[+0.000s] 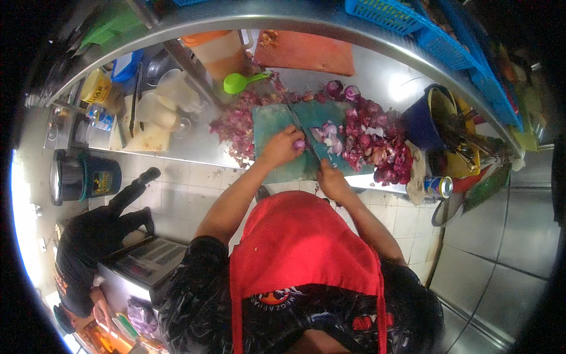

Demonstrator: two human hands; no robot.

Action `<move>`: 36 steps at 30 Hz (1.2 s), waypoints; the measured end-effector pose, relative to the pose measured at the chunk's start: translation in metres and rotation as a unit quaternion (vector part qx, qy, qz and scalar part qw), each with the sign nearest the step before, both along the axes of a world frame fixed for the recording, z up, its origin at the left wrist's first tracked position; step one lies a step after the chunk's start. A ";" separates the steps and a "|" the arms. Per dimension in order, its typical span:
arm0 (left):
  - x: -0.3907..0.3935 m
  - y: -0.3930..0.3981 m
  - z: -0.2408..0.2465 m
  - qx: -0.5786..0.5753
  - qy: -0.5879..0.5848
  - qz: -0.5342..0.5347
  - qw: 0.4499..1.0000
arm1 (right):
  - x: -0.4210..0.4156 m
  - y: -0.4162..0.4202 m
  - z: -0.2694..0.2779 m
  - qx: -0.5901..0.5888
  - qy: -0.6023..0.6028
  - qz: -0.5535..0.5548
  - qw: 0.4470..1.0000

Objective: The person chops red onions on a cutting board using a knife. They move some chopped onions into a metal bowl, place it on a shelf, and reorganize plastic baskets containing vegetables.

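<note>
On a green cutting board (276,119), my left hand (283,146) grips a small red onion (299,144) with curled fingers. My right hand (331,176) is closed around the handle of a kitchen knife (303,128), whose long blade lies diagonally across the board, just right of the onion. Peeled onion pieces (329,138) rest right of the blade. Beyond them a heap of red onions (376,137) covers the board's right edge and the steel counter. Loose onion skins (236,119) are piled along the left side. Two halved or whole onions (342,90) sit behind the board.
An orange cutting board (305,52), an orange-lidded container (216,51) and a green scoop (243,82) stand behind. Plastic jugs (161,106) are at left. A dark blue bucket (424,117), a cloth (415,172) and a can (438,187) lie right. A steel shelf edge (283,22) runs overhead. Another person (84,252) bends at left.
</note>
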State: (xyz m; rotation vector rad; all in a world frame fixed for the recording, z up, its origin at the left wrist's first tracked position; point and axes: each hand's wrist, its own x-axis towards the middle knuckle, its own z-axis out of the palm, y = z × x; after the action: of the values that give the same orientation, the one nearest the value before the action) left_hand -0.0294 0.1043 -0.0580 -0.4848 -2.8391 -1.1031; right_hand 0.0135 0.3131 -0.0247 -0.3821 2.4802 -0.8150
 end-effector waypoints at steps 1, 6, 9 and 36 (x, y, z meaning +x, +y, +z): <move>0.003 -0.001 0.001 0.002 -0.009 0.005 1.000 | 0.002 -0.001 0.012 -0.010 0.020 0.005 1.000; 0.006 0.003 0.007 0.007 -0.015 0.016 1.000 | 0.002 0.002 -0.003 0.023 0.056 0.017 0.998; 0.004 -0.003 0.007 0.006 -0.019 0.008 1.000 | 0.004 -0.005 -0.013 -0.006 0.030 0.009 1.000; -0.004 0.002 0.017 -0.050 -0.061 -0.047 0.996 | 0.001 0.019 0.014 -0.052 0.046 -0.017 0.997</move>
State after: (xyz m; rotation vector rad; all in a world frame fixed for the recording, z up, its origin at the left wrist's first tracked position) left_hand -0.0338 0.1063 -0.0407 -0.5831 -3.0184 -1.0421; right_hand 0.0144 0.3326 -0.0109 -0.4234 2.5411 -0.9631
